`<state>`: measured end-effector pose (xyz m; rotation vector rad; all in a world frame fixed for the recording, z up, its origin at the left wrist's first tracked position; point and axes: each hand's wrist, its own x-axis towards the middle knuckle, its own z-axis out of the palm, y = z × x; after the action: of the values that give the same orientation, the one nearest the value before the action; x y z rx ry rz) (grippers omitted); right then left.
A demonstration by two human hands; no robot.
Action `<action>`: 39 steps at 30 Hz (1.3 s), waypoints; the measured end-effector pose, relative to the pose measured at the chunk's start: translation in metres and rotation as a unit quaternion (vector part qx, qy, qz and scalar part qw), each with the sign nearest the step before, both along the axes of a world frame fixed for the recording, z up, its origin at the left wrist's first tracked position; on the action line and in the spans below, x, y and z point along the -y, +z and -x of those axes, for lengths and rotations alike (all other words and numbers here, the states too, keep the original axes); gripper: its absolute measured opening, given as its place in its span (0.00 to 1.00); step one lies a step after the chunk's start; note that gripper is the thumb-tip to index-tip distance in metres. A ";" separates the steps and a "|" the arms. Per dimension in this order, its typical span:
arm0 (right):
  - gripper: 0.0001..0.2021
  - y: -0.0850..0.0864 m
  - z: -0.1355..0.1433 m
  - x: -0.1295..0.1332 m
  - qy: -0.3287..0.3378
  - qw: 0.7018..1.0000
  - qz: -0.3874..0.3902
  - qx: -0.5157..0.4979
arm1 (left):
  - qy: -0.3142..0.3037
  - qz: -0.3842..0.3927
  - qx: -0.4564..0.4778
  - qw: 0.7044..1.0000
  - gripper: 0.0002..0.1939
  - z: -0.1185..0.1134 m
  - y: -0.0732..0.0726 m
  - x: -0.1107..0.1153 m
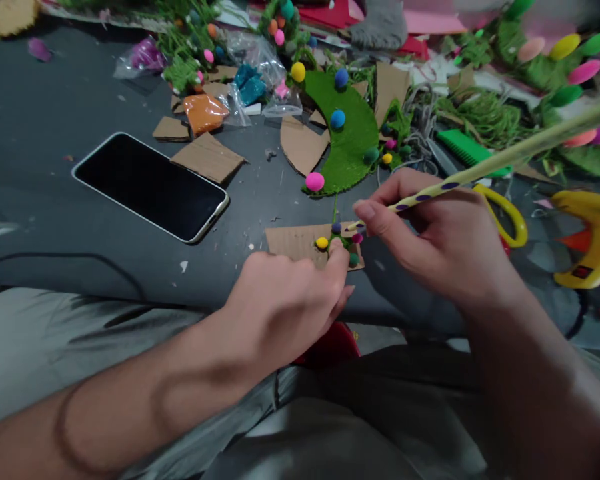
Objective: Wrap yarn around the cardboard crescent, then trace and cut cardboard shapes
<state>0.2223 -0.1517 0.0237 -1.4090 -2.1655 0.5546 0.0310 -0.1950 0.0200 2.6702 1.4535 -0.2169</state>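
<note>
My right hand (430,233) is closed round a pale yellow pencil (425,195) with dark purple spots. The pencil's point is over a strip of cardboard (293,241) at the table's front edge, beside a small green piece (343,239) with coloured pom-poms at its tips. My left hand (290,300) has its fingers curled, and the index fingertip presses that green piece flat on the cardboard. A green thread runs up from the piece towards a green felt crescent (355,143) edged with pom-poms. My left fingertip hides part of the green piece.
Left of my hands lies a phone (150,187), with cardboard scraps (210,158) and small plastic bags (205,113) behind it. Yellow-handled scissors (510,213) and a yellow glue gun (593,237) lie to the right. Green yarn (500,113) is heaped at the back.
</note>
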 end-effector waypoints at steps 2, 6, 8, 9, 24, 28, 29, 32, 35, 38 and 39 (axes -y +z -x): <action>0.13 -0.001 0.002 0.000 0.003 1.000 0.000 -0.007 | -0.011 -0.017 0.006 1.000 0.23 0.001 -0.002 0.001; 0.12 -0.006 0.008 -0.002 0.036 0.999 0.032 -0.026 | -0.023 -0.049 0.024 0.998 0.20 0.003 -0.007 0.003; 0.14 -0.007 0.011 -0.003 0.043 0.998 0.044 -0.031 | -0.026 -0.057 0.029 0.998 0.19 0.004 -0.008 0.004; 0.14 -0.008 0.012 -0.003 0.046 0.997 0.048 -0.030 | -0.028 -0.059 0.030 0.997 0.19 0.004 -0.008 0.004; 0.14 -0.005 0.015 -0.005 0.057 0.996 0.057 -0.026 | -0.036 -0.072 0.049 0.996 0.19 0.004 -0.008 0.004; 0.13 -0.005 0.015 -0.005 0.055 0.997 0.049 -0.021 | -0.038 -0.089 0.051 0.994 0.21 0.005 -0.010 0.004; 0.13 -0.005 0.015 -0.005 0.055 0.997 0.052 -0.022 | -0.041 -0.094 0.054 0.993 0.21 0.005 -0.010 0.004; 0.13 -0.004 0.015 -0.006 0.058 0.996 0.064 -0.027 | -0.043 -0.103 0.056 0.992 0.20 0.005 -0.012 0.005; 0.14 -0.004 0.014 -0.006 0.057 0.996 0.059 -0.021 | -0.040 -0.107 0.052 0.992 0.21 0.005 -0.013 0.005; 0.14 -0.004 0.014 -0.006 0.052 0.996 0.061 -0.030 | -0.042 -0.104 0.052 0.992 0.20 0.005 -0.013 0.006; 0.13 -0.005 0.014 -0.006 0.053 0.996 0.064 -0.033 | -0.043 -0.104 0.053 0.992 0.19 0.005 -0.013 0.006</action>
<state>0.2078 -0.1460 0.0192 -1.3252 -2.1951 0.7800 0.0262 -0.2011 0.0071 2.8595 1.4027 0.0747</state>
